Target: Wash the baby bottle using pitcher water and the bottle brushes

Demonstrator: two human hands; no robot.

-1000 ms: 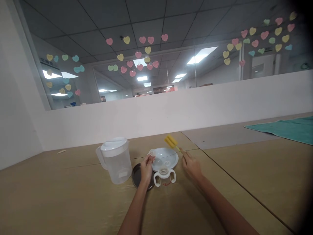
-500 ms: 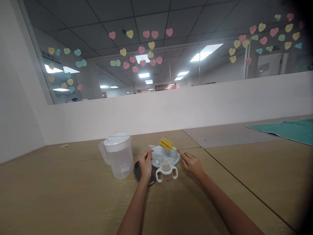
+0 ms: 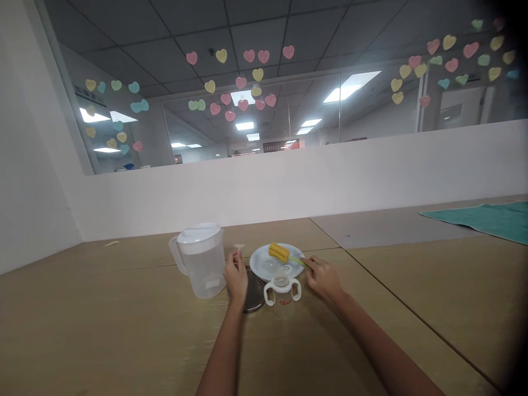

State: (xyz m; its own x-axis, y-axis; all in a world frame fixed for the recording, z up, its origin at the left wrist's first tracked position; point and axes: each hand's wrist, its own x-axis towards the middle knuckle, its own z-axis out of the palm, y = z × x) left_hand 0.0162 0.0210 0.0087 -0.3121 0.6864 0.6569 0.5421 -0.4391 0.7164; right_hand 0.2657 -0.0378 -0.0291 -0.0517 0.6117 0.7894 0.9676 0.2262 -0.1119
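My right hand (image 3: 325, 280) is closed around the thin green handle of a bottle brush (image 3: 279, 252), whose yellow sponge head is over the white plate (image 3: 254, 265). At the plate's left, my left hand (image 3: 236, 278) pinches a small, pale, flat-looking piece (image 3: 239, 246) above its fingertips; its kind is unclear. In front of the plate stands a clear baby bottle (image 3: 282, 296) upright, uncapped, with two white side handles and red lettering. A few small clear and white parts lie on the plate. Partly behind my left hand is a dark round tray (image 3: 254, 297).
A translucent pitcher (image 3: 204, 269) with a white lid stands left of my left hand. A teal cloth (image 3: 487, 217) lies at the far right. A small pale flat piece (image 3: 111, 243) rests at the far left. Behind the table rises a white wall (image 3: 264, 192) with a window.
My left hand has moved left, away from the plate, with the small pale piece in its fingers. The brush head has dropped slightly toward the plate.
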